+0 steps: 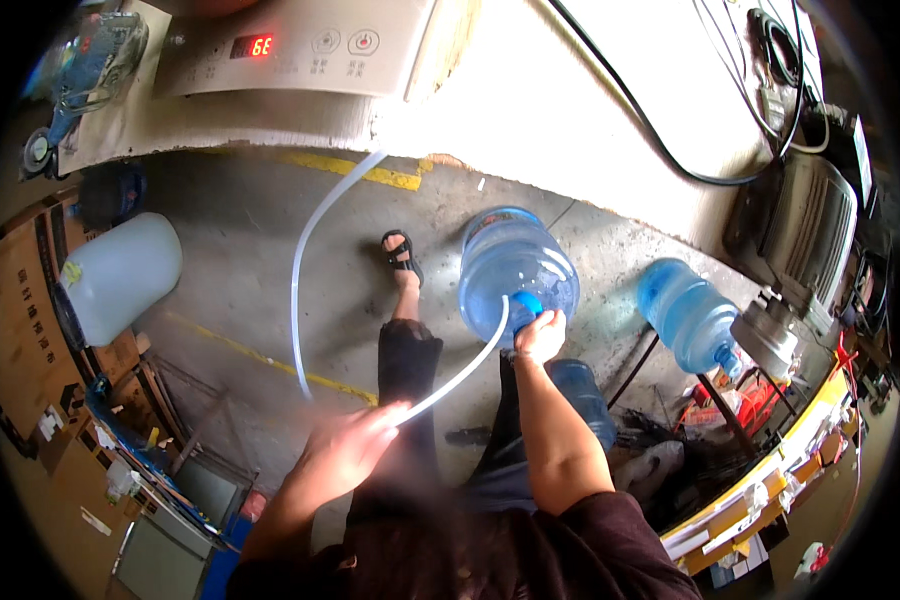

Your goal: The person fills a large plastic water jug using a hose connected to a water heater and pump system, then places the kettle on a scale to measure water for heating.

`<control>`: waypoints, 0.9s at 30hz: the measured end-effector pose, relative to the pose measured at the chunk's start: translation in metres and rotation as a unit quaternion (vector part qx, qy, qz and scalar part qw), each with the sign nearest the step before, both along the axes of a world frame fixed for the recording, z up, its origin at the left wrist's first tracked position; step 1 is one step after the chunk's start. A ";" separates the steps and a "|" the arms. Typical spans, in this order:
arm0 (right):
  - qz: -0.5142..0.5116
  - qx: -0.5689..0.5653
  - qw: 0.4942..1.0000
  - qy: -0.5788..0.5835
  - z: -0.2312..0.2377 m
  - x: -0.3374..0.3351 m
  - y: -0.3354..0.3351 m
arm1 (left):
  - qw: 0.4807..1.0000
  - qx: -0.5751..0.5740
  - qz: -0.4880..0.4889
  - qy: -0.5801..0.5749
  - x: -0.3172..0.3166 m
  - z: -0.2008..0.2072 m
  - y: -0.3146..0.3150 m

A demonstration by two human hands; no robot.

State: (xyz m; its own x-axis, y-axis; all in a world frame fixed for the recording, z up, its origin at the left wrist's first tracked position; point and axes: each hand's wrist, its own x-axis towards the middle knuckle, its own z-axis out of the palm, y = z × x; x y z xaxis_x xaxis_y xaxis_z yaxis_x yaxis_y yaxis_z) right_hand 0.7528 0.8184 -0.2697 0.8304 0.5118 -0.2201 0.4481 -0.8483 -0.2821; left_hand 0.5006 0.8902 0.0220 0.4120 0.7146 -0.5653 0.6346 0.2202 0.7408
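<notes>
On the grey concrete flr (240, 270), nr the pale rough-edged worktop (570, 110), sits a big, round, clear-blue plastic jug (485, 262); R hand (542, 337) is wrapped at its neck. L hand (345, 448), a bit blurred, holds a thin translucent white tube (297, 270) w/ narrow grip; one tube end's at the jug neck, can't tell if inside.

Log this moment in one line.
Left hand: holding white tube; right hand: at neck of blue jug; tube end: near jug's mouth; red display: lit
</notes>
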 end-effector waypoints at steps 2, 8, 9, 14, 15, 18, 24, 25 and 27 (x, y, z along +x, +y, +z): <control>0.004 0.007 1.000 0.003 0.003 0.002 0.005 | 0.999 -0.034 0.016 0.009 -0.002 0.002 0.002; 0.052 -0.057 0.987 0.144 -0.003 0.018 -0.010 | 0.999 -0.032 -0.007 -0.038 0.019 0.031 0.001; 0.025 0.018 0.979 0.199 0.000 0.025 -0.014 | 0.998 -0.046 -0.011 -0.044 0.021 0.039 0.002; -0.168 0.077 0.840 0.510 0.072 0.060 -0.054 | 0.995 -0.030 -0.061 -0.069 0.028 0.045 -0.018; -0.257 0.029 0.701 0.664 0.093 0.064 -0.057 | 0.993 -0.048 -0.088 -0.055 0.033 0.045 -0.019; -0.321 0.071 0.613 0.719 0.140 0.051 -0.035 | 0.981 -0.043 -0.186 -0.017 0.040 0.037 -0.028; -0.263 0.006 0.665 0.699 0.118 0.045 -0.036 | 0.974 -0.055 -0.222 0.003 0.046 0.034 -0.037; -0.274 0.001 0.658 0.701 0.115 0.041 -0.036 | 0.973 -0.058 -0.224 0.005 0.046 0.033 -0.037; -0.281 0.011 0.667 0.690 0.107 0.035 -0.037 | 0.972 -0.066 -0.226 0.009 0.047 0.032 -0.036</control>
